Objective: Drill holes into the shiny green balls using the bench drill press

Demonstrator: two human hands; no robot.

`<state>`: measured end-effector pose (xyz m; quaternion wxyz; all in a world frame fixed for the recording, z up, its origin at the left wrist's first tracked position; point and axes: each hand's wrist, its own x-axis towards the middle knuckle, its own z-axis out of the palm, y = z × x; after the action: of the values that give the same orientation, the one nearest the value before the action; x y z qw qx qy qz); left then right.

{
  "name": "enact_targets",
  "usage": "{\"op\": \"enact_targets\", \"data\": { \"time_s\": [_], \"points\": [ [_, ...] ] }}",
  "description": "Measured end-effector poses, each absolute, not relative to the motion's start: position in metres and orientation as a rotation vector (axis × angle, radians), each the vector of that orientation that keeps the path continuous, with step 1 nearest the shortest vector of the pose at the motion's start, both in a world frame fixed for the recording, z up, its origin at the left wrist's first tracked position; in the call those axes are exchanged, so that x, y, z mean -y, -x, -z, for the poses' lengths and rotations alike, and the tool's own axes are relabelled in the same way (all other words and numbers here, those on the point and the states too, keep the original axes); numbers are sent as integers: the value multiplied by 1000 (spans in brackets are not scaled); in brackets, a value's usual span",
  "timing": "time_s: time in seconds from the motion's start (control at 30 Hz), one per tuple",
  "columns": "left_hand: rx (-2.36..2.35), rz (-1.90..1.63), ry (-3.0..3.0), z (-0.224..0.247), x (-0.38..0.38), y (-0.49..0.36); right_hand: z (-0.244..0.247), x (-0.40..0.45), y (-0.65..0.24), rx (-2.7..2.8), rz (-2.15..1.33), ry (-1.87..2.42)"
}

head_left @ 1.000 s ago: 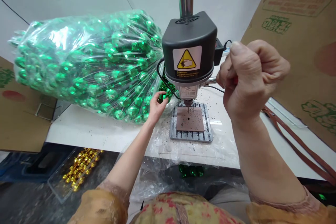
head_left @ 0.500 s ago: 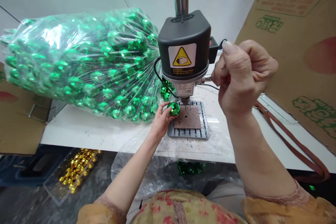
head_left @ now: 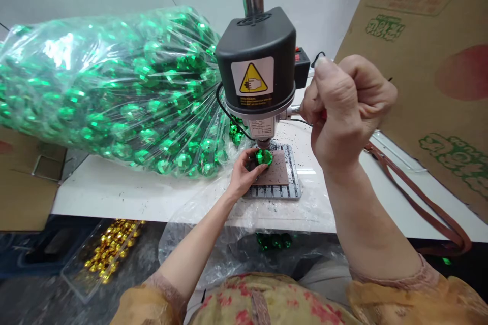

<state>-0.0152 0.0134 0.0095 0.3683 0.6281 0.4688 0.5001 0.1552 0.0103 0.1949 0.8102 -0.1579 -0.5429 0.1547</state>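
Observation:
Between the fingers of my left hand (head_left: 246,172) is a shiny green faceted ball (head_left: 264,157), held under the chuck of a small drill press (head_left: 256,63). Below it lies a brown square board (head_left: 277,172) on the press's grey slotted base (head_left: 293,183), with dark shavings scattered about. My right hand (head_left: 348,106) is raised at the right of the press, its fingers closed around the feed lever (head_left: 293,111). Most of the lever is hidden by that hand. The ball covers the drill tip.
A large clear bag of green balls (head_left: 114,96) fills the left of the white table (head_left: 114,193). Cardboard boxes (head_left: 419,76) stand at both sides. A brown strap (head_left: 423,203) lies at right. Below the table edge, a clear bin (head_left: 82,284) holds gold balls.
My left hand has moved the green ball rightward, from the board's left edge to beneath the chuck. My right hand keeps its grip on the lever. The view has shifted slightly.

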Motion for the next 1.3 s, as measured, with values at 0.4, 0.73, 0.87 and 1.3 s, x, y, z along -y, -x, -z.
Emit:
{"op": "enact_targets", "data": {
  "time_s": [0.4,0.73,0.87,1.3],
  "points": [
    [-1019,-1204,-1744,-6,-1,10,-196,-10,-155,1149,-341,364],
    [-1023,-1189,-1703,-1,-2,11,-178,-8,-154,1156,-237,384],
    [-1018,-1198,-1709,0,-2,11,-169,-4,-151,1165,-198,306],
    [-971,-1184,-1651,-2,-2,11,-157,-6,-150,1119,-138,266]
  ]
}}
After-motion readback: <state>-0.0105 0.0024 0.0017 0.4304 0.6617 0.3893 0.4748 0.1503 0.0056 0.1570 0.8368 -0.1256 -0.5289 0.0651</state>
